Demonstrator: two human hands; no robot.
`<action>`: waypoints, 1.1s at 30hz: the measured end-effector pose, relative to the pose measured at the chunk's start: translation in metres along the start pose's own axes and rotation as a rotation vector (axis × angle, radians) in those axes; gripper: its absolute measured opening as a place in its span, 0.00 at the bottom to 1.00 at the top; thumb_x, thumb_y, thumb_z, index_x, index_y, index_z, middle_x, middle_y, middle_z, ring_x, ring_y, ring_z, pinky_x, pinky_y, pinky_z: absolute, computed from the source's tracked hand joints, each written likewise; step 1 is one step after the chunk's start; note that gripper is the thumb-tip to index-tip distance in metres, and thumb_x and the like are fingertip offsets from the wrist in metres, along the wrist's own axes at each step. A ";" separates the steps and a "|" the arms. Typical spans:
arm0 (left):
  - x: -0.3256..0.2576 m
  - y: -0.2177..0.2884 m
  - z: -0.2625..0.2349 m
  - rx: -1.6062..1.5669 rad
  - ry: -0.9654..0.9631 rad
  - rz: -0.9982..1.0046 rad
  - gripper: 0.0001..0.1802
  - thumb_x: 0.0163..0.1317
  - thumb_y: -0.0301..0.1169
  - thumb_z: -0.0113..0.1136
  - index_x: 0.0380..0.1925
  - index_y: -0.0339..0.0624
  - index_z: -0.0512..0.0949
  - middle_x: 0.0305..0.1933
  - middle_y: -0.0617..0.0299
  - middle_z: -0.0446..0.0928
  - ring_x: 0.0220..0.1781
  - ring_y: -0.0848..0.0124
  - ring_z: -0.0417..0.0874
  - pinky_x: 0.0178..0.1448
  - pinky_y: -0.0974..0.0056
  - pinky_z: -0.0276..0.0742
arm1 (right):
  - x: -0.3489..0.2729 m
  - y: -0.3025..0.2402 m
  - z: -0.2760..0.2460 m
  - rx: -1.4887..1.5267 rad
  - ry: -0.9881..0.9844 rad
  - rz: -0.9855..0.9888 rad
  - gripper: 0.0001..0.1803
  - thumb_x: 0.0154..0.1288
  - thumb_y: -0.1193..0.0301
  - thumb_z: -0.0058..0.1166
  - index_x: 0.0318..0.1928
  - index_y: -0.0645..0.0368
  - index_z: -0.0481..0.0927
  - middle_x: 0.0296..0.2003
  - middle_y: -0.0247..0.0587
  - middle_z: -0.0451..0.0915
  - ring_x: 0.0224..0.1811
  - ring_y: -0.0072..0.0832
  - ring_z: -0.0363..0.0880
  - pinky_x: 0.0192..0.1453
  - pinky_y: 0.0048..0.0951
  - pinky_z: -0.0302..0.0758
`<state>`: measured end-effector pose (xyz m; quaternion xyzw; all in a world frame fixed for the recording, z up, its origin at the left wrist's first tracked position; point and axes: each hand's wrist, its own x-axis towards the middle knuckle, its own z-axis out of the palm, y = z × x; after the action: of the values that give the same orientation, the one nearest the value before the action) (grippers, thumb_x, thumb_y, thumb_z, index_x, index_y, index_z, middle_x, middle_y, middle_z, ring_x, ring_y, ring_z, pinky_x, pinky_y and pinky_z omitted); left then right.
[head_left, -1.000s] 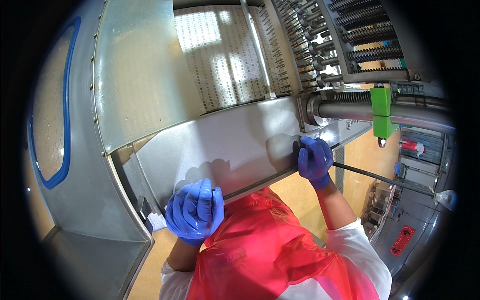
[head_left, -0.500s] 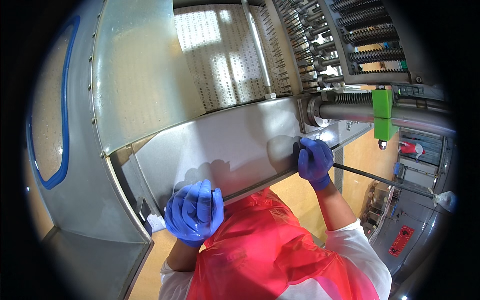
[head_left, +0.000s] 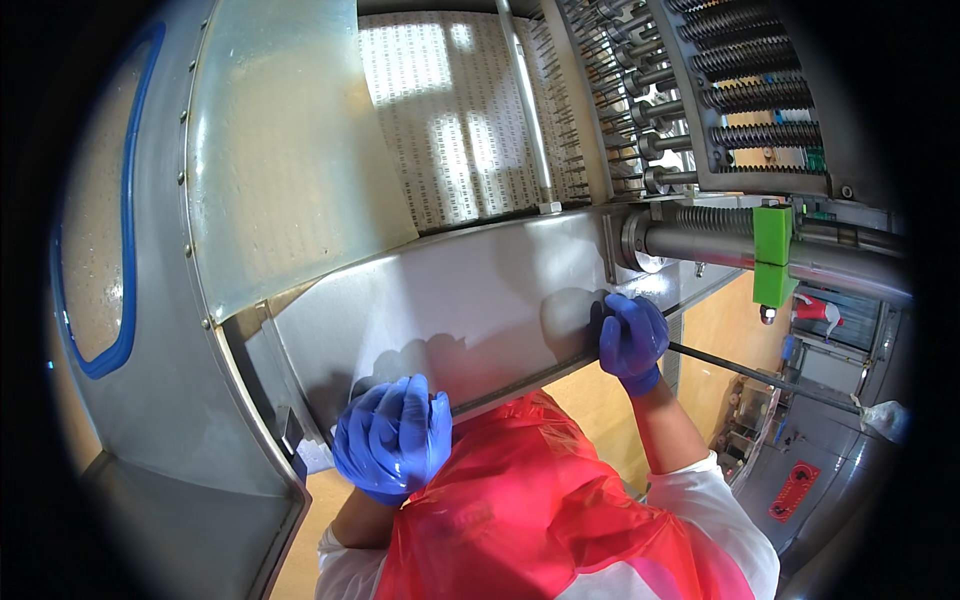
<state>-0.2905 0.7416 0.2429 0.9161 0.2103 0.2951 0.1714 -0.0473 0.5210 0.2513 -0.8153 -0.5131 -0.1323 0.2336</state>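
Both hands wear blue gloves and sit on the lower edge of the steel panel (head_left: 470,320), one near each end.

That panel is the biggest thing here: a wide, smooth sheet that slopes down toward the person from the machine (head_left: 300,180). It lies between a curved cover with a blue seal on the left and the shaft (head_left: 720,245) on the right. I think the hands are spread so far apart because the sheet is long, and a grip at both ends keeps it level.

Above the panel is a perforated belt (head_left: 450,120), and to its right stand rows of threaded rods (head_left: 740,90). A green block (head_left: 772,255) sits on the shaft.

A thin dark rod (head_left: 750,372) runs from the right hand out to the right, probably along the panel's edge.

The left hand (head_left: 393,440) is cupped, with fingers curled over the panel's lower left corner; what is under them is hidden. The right hand (head_left: 632,338) is closed around the edge where the rod begins, fingers wrapped tight. Below the hands is a red apron (head_left: 520,510) with white sleeves.
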 end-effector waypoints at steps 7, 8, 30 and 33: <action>-0.002 0.000 0.002 0.066 0.026 -0.011 0.13 0.54 0.34 0.71 0.40 0.48 0.85 0.38 0.65 0.81 0.36 0.67 0.84 0.37 0.62 0.81 | -0.001 0.002 0.000 -0.012 -0.038 -0.013 0.11 0.57 0.76 0.56 0.41 0.65 0.81 0.27 0.46 0.80 0.22 0.40 0.76 0.30 0.37 0.74; -0.002 -0.001 0.003 0.066 0.030 -0.010 0.13 0.54 0.35 0.71 0.40 0.48 0.85 0.38 0.65 0.81 0.36 0.67 0.84 0.38 0.62 0.81 | -0.001 0.003 0.001 -0.016 -0.035 -0.028 0.11 0.57 0.76 0.56 0.41 0.65 0.81 0.27 0.46 0.80 0.22 0.40 0.76 0.30 0.37 0.74; 0.003 -0.004 -0.002 0.018 0.045 0.042 0.13 0.56 0.32 0.70 0.41 0.42 0.84 0.35 0.63 0.81 0.33 0.65 0.82 0.36 0.62 0.79 | 0.000 -0.001 0.000 -0.012 -0.026 -0.010 0.11 0.57 0.77 0.55 0.42 0.65 0.81 0.27 0.47 0.80 0.22 0.42 0.75 0.29 0.38 0.73; 0.003 -0.005 -0.002 0.020 0.046 0.062 0.15 0.56 0.33 0.71 0.43 0.41 0.83 0.35 0.64 0.81 0.34 0.67 0.82 0.36 0.63 0.79 | -0.001 0.001 0.001 -0.002 -0.012 -0.016 0.11 0.57 0.77 0.55 0.42 0.64 0.81 0.28 0.47 0.80 0.22 0.42 0.75 0.30 0.38 0.74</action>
<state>-0.2908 0.7479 0.2431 0.9168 0.1886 0.3192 0.1483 -0.0469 0.5208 0.2502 -0.8121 -0.5210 -0.1297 0.2287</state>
